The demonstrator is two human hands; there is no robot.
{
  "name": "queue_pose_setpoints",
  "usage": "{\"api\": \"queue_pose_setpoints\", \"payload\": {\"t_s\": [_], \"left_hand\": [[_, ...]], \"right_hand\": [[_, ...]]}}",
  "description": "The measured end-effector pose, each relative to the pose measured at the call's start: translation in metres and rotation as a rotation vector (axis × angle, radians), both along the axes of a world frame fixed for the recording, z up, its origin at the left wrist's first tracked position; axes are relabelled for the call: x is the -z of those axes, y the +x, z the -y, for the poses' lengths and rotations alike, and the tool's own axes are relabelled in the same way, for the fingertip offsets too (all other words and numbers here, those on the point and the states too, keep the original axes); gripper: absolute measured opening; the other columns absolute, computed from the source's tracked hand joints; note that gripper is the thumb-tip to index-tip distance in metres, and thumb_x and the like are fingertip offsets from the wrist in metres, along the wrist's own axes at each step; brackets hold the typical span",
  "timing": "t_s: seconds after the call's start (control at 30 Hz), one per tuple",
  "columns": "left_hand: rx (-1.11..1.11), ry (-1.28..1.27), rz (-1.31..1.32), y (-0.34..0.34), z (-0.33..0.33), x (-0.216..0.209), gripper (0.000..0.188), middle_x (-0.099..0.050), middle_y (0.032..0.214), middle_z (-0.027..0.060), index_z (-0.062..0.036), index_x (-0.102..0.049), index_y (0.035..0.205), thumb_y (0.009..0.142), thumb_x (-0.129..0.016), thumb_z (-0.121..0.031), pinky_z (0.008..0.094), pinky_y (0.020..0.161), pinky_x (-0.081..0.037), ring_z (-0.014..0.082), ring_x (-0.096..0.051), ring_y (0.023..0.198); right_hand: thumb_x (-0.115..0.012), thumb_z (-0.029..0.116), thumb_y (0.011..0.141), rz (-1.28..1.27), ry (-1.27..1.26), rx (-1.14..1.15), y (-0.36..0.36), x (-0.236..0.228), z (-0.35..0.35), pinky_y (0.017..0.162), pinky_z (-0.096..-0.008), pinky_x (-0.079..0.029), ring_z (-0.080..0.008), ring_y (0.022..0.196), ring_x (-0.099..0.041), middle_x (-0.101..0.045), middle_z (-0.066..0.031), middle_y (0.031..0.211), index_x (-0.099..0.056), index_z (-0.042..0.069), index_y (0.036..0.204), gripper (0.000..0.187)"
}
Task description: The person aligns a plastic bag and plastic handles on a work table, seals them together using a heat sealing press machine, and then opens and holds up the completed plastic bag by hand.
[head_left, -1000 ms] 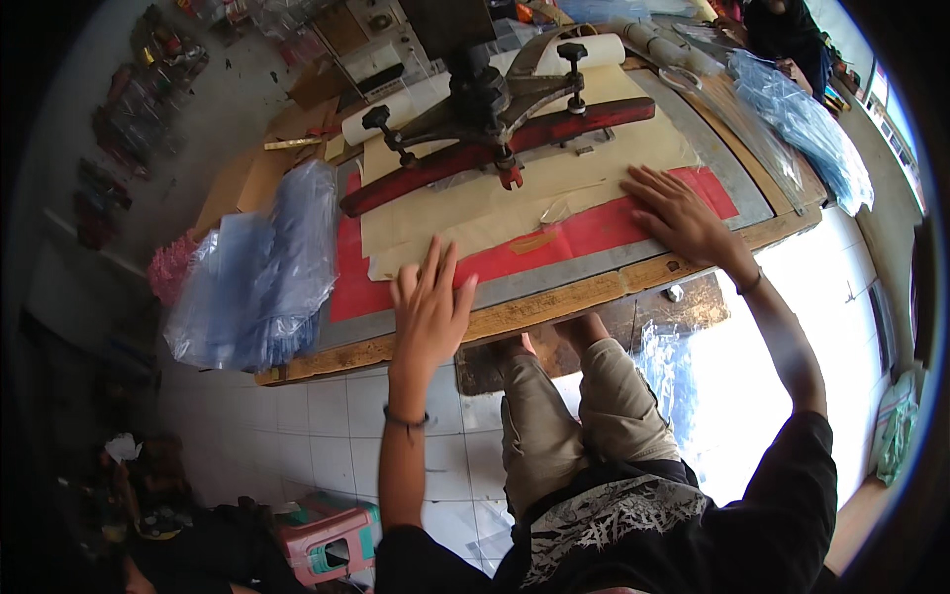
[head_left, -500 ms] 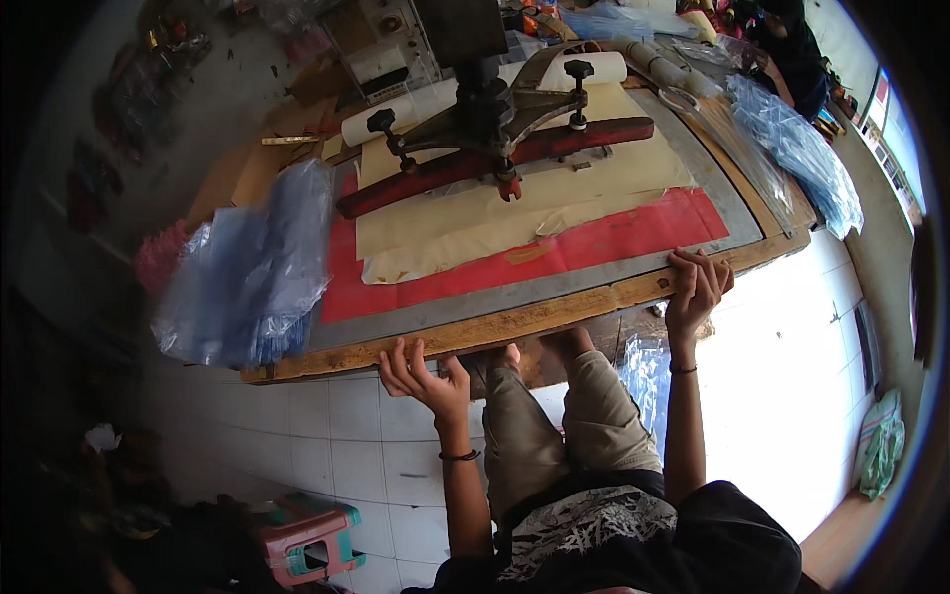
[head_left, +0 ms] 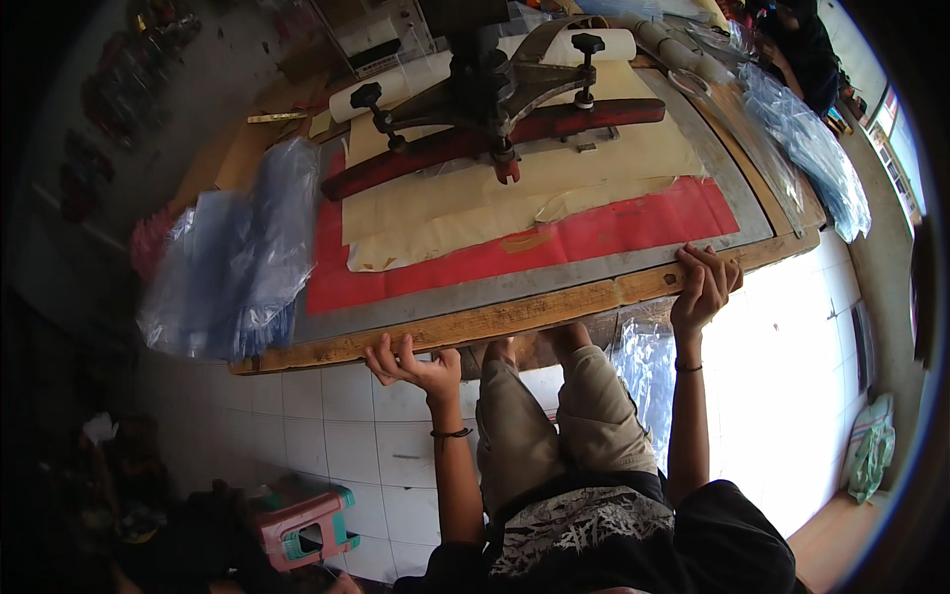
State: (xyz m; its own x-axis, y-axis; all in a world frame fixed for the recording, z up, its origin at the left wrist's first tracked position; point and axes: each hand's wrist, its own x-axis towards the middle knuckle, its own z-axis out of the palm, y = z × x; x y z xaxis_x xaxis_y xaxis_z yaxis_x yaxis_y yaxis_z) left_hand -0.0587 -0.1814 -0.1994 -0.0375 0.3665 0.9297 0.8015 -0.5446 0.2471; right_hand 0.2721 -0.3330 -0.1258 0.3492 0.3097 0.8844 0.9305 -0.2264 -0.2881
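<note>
My left hand (head_left: pixel 421 371) is at the front wooden edge (head_left: pixel 515 322) of the table, fingers curled over it. Farther right, my right hand (head_left: pixel 703 289) grips the same edge with its fingers bent over the top. Beyond the edge a red sheet (head_left: pixel 594 228) lies on a grey metal plate (head_left: pixel 445 312). Layered cream sheets (head_left: pixel 435 228) cover part of the red one. A dark red bar (head_left: pixel 426 158) on a black press arm (head_left: pixel 482 94) with two knobs spans the cream sheets.
Clear bluish plastic bags (head_left: pixel 233 262) are heaped at the table's left end; more plastic film (head_left: pixel 807 144) lies at the right, beside scissors (head_left: pixel 693 84) and a long metal ruler (head_left: pixel 752 144). Another person (head_left: pixel 797 54) is at the far right. A pink and green stool (head_left: pixel 302 525) stands lower left.
The whole view has shifted slightly, with the table a little higher and to the left in it. Both hands stay at the wooden edge, and the left fingers have bent slightly.
</note>
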Motion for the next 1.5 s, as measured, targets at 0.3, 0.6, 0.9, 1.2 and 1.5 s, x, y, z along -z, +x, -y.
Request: {"api": "queue_pose_setpoints", "payload": {"t_s": [0.3, 0.6, 0.9, 1.2, 1.5], "left_hand": [[0.003, -0.03, -0.055, -0.011, 0.001, 0.005, 0.047, -0.042, 0.138, 0.0165, -0.0118, -0.047, 0.124, 0.078, -0.056, -0.015, 0.0612, 0.107, -0.016, 0.0464, -0.026, 0.139], [0.005, -0.048, -0.029, -0.009, 0.005, 0.002, 0.049, -0.044, 0.138, 0.0167, -0.0094, -0.049, 0.123, 0.075, -0.056, -0.013, 0.0615, 0.108, -0.016, 0.0466, -0.027, 0.138], [0.017, -0.108, -0.107, -0.014, 0.012, -0.005, 0.052, -0.039, 0.143, 0.0177, -0.0068, -0.043, 0.132, 0.083, -0.059, -0.012, 0.0618, 0.108, -0.015, 0.0465, -0.023, 0.141], [0.018, -0.142, -0.105, -0.013, 0.015, -0.007, 0.05, -0.039, 0.143, 0.0175, -0.0068, -0.044, 0.132, 0.084, -0.059, -0.011, 0.061, 0.107, -0.018, 0.0468, -0.024, 0.141], [0.034, -0.147, -0.078, -0.013, 0.019, -0.014, 0.051, -0.042, 0.143, 0.0155, -0.0083, -0.049, 0.13, 0.08, -0.06, -0.011, 0.0578, 0.109, -0.019, 0.0438, -0.028, 0.141]], "right_hand": [[-0.043, 0.02, 0.099, 0.039, 0.043, -0.046, 0.003, -0.003, 0.0, 0.099, -0.0361, -0.034, -0.0203, 0.091, -0.056, -0.073, -0.0014, 0.095, -0.077, 0.007, 0.091, 0.037], [-0.048, 0.02, 0.098, 0.018, 0.036, -0.039, 0.001, -0.002, 0.004, 0.099, -0.038, -0.033, -0.0205, 0.092, -0.057, -0.073, -0.0006, 0.096, -0.077, 0.008, 0.092, 0.032], [-0.051, 0.017, 0.097, 0.011, 0.032, -0.062, -0.001, -0.006, 0.005, 0.1, -0.0384, -0.031, -0.0203, 0.097, -0.058, -0.071, 0.0006, 0.097, -0.076, 0.009, 0.094, 0.026], [-0.052, 0.018, 0.098, -0.013, -0.008, -0.067, -0.001, -0.007, 0.008, 0.102, -0.0398, -0.031, -0.0219, 0.1, -0.058, -0.071, 0.0006, 0.099, -0.075, 0.01, 0.096, 0.025], [-0.054, 0.015, 0.097, -0.015, -0.029, -0.052, -0.004, -0.008, 0.012, 0.102, -0.0385, -0.032, -0.0219, 0.101, -0.057, -0.071, 0.0006, 0.101, -0.075, 0.01, 0.097, 0.021]]}}
